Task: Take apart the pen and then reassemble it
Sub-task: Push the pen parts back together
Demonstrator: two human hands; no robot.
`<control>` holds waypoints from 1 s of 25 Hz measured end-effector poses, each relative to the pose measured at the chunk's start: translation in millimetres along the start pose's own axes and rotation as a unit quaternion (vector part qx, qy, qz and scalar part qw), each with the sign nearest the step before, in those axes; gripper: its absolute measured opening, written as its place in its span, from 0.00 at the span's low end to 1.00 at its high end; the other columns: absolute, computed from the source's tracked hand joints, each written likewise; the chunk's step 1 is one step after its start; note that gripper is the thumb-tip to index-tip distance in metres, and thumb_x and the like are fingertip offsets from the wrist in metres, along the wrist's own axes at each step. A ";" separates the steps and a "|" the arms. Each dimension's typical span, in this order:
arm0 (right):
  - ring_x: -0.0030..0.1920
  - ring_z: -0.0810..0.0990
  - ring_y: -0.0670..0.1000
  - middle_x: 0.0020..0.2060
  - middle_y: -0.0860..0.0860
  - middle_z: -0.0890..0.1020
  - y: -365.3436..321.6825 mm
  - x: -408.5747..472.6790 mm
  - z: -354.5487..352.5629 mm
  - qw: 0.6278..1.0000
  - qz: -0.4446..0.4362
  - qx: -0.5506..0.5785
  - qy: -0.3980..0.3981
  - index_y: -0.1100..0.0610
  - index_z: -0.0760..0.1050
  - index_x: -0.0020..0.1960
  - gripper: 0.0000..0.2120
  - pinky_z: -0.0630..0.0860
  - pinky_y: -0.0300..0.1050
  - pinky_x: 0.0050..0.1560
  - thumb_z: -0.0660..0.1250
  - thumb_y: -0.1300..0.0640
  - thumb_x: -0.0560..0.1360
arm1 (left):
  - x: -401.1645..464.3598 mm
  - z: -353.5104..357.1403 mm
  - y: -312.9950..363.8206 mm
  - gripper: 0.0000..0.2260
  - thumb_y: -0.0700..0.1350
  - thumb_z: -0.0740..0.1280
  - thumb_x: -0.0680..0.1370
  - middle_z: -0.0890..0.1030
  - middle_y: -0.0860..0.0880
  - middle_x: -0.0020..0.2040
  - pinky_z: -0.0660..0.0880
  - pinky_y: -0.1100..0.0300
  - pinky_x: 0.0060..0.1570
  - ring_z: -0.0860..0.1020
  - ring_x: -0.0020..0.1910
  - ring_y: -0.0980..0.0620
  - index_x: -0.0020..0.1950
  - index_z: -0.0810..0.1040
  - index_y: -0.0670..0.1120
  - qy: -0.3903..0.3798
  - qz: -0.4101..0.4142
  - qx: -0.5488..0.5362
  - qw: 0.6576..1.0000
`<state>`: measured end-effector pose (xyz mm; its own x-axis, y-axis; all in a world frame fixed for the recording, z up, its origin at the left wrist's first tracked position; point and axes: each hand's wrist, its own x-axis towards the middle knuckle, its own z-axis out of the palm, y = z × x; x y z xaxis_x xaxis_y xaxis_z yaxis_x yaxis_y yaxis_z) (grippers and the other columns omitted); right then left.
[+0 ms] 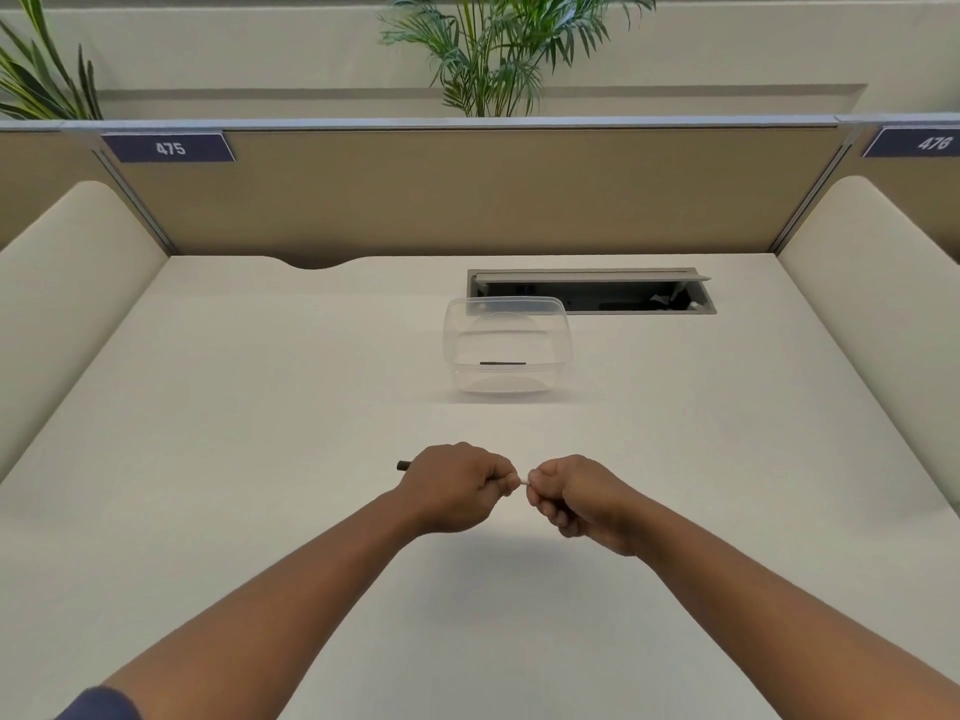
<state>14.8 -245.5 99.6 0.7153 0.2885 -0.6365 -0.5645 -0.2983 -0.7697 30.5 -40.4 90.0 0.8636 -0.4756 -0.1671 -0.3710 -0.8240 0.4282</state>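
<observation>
My left hand [457,485] is closed around the pen, whose dark end [403,465] sticks out to the left of my fist. My right hand [571,498] is pinched on the pen's other end. A short pale bit of the pen [523,482] shows in the small gap between the two fists. Both hands hover just above the white desk [260,433], close to its front middle. The rest of the pen is hidden inside my fingers.
A clear plastic container [506,350] stands beyond my hands, with a thin dark stick-like part [503,363] lying in it. Behind it an open cable hatch [592,293] is set into the desk. Padded dividers rise at both sides and a tan partition at the back.
</observation>
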 end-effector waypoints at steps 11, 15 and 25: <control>0.38 0.74 0.55 0.38 0.53 0.80 15.4 6.5 -4.9 0.735 -0.424 -0.505 0.162 0.58 0.80 0.49 0.06 0.73 0.49 0.35 0.66 0.57 0.80 | 4.5 -18.1 -12.9 0.16 0.54 0.63 0.82 0.67 0.57 0.29 0.62 0.59 0.35 0.64 0.37 0.50 0.41 0.84 0.49 -0.171 -0.062 -0.327 0.927; 0.37 0.72 0.53 0.35 0.51 0.78 10.3 5.9 0.1 0.786 -0.376 -0.464 0.156 0.58 0.77 0.42 0.09 0.69 0.48 0.36 0.64 0.59 0.80 | 4.2 -17.4 -3.8 0.15 0.54 0.62 0.82 0.69 0.58 0.27 0.65 0.60 0.34 0.66 0.30 0.54 0.39 0.82 0.53 -0.133 -0.073 -0.269 0.951; 0.27 0.63 0.48 0.27 0.50 0.70 -6.9 3.1 -2.8 0.992 0.072 0.100 -0.022 0.56 0.75 0.35 0.16 0.60 0.39 0.27 0.59 0.59 0.80 | -2.3 2.5 3.5 0.15 0.55 0.55 0.82 0.74 0.51 0.30 0.60 0.58 0.28 0.71 0.30 0.46 0.39 0.70 0.49 0.081 0.077 0.124 0.986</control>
<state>22.0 -245.0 103.1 0.6044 0.2973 -0.7391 -0.7335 -0.1545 -0.6619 26.4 -43.0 89.6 0.8268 -0.5614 0.0353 -0.5559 -0.8059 0.2038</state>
